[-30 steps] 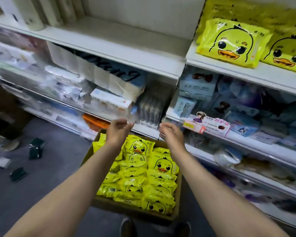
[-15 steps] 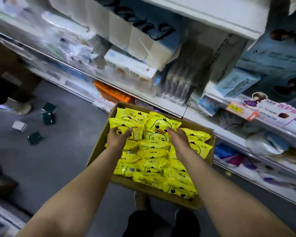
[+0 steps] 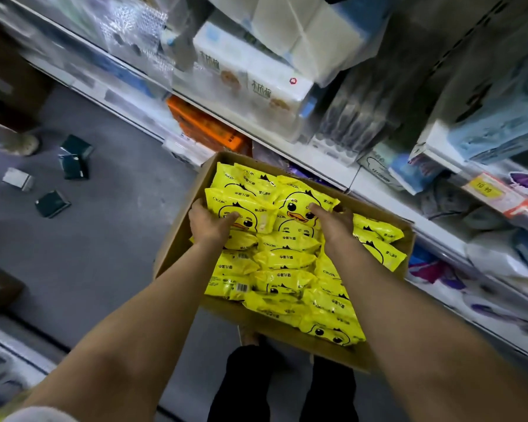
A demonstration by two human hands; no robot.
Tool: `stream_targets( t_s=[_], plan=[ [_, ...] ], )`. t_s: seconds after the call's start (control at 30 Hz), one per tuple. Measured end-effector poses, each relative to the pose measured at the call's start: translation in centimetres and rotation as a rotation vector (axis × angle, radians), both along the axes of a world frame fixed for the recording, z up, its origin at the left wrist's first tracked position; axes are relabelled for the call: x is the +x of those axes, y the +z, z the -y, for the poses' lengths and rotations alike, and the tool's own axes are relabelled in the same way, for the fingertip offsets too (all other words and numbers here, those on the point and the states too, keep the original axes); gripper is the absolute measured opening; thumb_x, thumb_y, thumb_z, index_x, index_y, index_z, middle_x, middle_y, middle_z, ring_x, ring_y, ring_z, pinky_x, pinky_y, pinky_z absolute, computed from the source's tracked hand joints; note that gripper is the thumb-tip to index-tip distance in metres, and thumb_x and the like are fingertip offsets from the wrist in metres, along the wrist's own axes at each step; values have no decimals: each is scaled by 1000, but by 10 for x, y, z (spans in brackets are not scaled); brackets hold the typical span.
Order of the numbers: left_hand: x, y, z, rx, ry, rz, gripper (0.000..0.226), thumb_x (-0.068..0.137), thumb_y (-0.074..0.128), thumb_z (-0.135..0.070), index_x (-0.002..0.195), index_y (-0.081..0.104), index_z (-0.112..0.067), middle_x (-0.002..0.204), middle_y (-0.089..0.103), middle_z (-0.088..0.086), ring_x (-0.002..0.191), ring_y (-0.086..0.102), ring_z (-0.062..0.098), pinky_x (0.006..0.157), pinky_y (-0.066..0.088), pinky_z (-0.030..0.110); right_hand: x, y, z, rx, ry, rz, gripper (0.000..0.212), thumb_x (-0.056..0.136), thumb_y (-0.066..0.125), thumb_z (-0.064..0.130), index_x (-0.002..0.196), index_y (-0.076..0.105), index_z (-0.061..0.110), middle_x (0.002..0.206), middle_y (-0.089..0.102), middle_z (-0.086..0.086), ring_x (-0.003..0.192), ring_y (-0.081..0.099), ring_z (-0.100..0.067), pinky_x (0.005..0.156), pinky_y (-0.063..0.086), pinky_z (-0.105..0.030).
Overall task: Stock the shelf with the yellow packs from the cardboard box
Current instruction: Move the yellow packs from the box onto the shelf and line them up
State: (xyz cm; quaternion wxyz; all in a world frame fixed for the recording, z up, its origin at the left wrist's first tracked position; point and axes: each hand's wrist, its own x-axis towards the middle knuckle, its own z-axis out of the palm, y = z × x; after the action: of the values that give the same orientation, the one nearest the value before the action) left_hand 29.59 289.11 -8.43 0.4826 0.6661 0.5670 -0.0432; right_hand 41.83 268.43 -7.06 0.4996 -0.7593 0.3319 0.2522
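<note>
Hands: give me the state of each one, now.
Left hand: gripping a yellow pack at the top of the cardboard box.
Right hand: fingers curled over the neighbouring duck pack, gripping it.

packs [image 3: 282, 260] in cardboard box [image 3: 177, 239] | box on floor [image 3: 104, 239] before shelf [image 3: 317, 166] | both hands in box
</note>
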Motion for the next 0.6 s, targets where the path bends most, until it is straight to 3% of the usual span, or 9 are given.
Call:
stream_targets(
  t_s=[0.1, 0.17, 0.23, 0.33, 0.4, 0.43, 0.5, 0.53, 0.6],
  plan=[
    [-3, -5, 0, -3, -73, -67, 95, 47, 85, -61, 126, 54, -19, 121, 62, 7, 115, 57, 32, 96, 48, 52, -1, -1, 0, -95, 126, -18, 41, 77, 84, 32, 102, 59, 12, 110, 62, -7, 95, 58, -26, 72, 45, -34],
    [-5, -6, 1, -29, -129, -91, 86, 40, 75, -76, 110, 63, -27, 110, 68, 4, 110, 59, 32, 92, 50, 51, -3, -2, 2, -87, 124, -3, 38, 79, 83, 30, 78, 48, 14, 85, 55, -5, 77, 50, -24, 60, 36, -29],
    [-12, -23, 1, -37, -164, -103, 80, 39, 71, -82, 99, 67, -29, 104, 70, 0, 108, 59, 29, 91, 50, 49, -6, 3, 2, -28, 81, -2, 41, 80, 82, 29, 76, 43, 16, 82, 53, -2, 68, 50, -20, 57, 35, -28],
    [-21, -38, 4, -47, -154, -83, 110, 22, 60, -98, 110, 67, -31, 112, 69, -2, 110, 60, 26, 92, 51, 49, -13, 9, 0, 185, -43, -48, 28, 85, 78, 28, 87, 52, 19, 103, 63, -1, 90, 59, -19, 80, 53, -40],
    [-28, -45, 4, -129, -117, -27, 124, 19, 67, -93, 124, 61, -28, 121, 67, 0, 115, 60, 27, 95, 51, 51, -18, 11, 0, 275, -105, -59, 28, 86, 77, 25, 99, 54, 17, 113, 61, -1, 105, 57, -21, 90, 54, -48],
    [-29, -31, 7, -174, -91, -4, 127, 21, 73, -87, 129, 57, -25, 126, 65, 1, 117, 60, 27, 97, 50, 51, -20, 11, 1, 279, -87, -51, 34, 84, 79, 26, 107, 57, 16, 119, 62, -2, 111, 58, -22, 92, 55, -47],
    [-32, 0, 14, -244, -48, 49, 123, 28, 84, -75, 133, 54, -19, 130, 63, 4, 119, 59, 26, 100, 48, 50, -25, 16, -2, 262, -41, -54, 73, 75, 86, 31, 136, 50, 15, 141, 54, -2, 121, 57, -25, 100, 51, -50],
    [-35, 9, 16, -274, -23, 71, 111, 36, 89, -67, 131, 56, -18, 127, 64, 4, 117, 60, 26, 100, 48, 48, -28, 19, -3, 236, -35, -60, 93, 71, 89, 33, 147, 39, 14, 151, 44, -3, 127, 53, -27, 103, 48, -52],
    [-43, 20, 20, -312, 28, 109, 90, 49, 93, -51, 126, 59, -17, 121, 67, 3, 112, 62, 24, 99, 49, 46, -32, 26, -1, 217, -62, -69, 105, 71, 89, 30, 153, 28, 8, 157, 34, -8, 130, 48, -30, 105, 46, -52]
  ],
)
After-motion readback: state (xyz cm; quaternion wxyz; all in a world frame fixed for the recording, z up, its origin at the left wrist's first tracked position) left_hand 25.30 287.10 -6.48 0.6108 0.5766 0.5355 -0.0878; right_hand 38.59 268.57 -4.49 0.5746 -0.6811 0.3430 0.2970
